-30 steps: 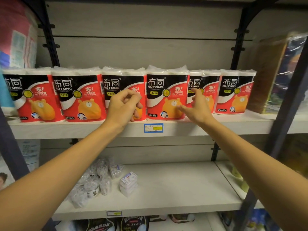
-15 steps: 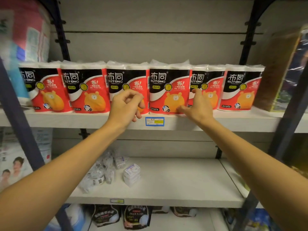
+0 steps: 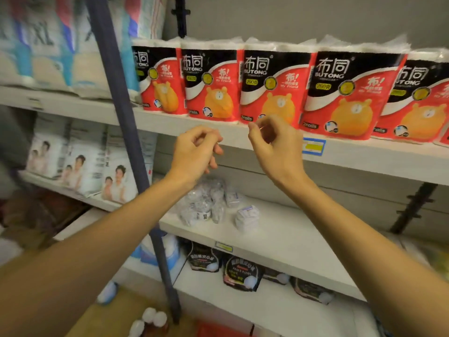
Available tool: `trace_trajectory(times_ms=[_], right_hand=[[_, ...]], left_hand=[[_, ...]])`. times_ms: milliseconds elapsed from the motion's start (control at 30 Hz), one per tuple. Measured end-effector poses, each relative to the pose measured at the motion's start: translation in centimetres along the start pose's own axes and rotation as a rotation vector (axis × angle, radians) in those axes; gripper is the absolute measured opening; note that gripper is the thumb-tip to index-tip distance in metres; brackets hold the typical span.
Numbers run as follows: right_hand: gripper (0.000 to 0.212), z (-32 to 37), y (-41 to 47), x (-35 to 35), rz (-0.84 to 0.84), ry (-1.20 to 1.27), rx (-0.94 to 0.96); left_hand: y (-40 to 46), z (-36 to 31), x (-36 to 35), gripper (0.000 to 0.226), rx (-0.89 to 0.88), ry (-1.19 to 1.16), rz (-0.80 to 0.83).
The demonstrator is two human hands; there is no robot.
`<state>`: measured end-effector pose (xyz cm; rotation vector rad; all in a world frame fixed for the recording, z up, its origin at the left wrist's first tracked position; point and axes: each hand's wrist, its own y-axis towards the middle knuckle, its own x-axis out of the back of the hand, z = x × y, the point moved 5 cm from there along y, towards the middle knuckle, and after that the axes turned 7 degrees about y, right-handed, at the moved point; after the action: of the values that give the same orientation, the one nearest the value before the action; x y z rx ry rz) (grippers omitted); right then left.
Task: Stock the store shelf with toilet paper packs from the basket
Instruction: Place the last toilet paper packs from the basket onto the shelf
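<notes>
A row of toilet paper packs stands edge to edge along the front of the top shelf, leaving no gap between them; open space remains above the packs. A dark upright post bounds the bay on the left. On the middle shelf, small wrapped items crowd the left end, with bare board to their right. Both hands hang in open air before the top shelf's edge.

Empty hands below shelved packs
</notes>
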<state>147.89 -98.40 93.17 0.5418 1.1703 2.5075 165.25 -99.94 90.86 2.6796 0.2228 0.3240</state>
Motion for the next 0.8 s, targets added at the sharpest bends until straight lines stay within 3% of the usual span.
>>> trace_trajectory(times_ms=[200,433,633,800], right_hand=[[0.016,0.6,-2.7,-8.3,0.091,0.049,-0.053],[0.017,0.7,-6.1,-19.0,0.163,0.023,-0.108],[0.014,-3.3,-13.5,-27.9,0.241,-0.06,-0.293],[0.017,-8.2,-22.8,-32.0,0.335,-0.106,-0.445]], left_hand=[[-0.2,5.4,8.0,0.023,0.07,0.018,-0.077],[1.0,14.1,15.7,0.024,0.144,0.013,-0.046],[-0.6,26.8,20.0,0.024,0.284,0.057,0.062],[-6.5,39.4,22.7,0.021,0.518,0.15,0.09]])
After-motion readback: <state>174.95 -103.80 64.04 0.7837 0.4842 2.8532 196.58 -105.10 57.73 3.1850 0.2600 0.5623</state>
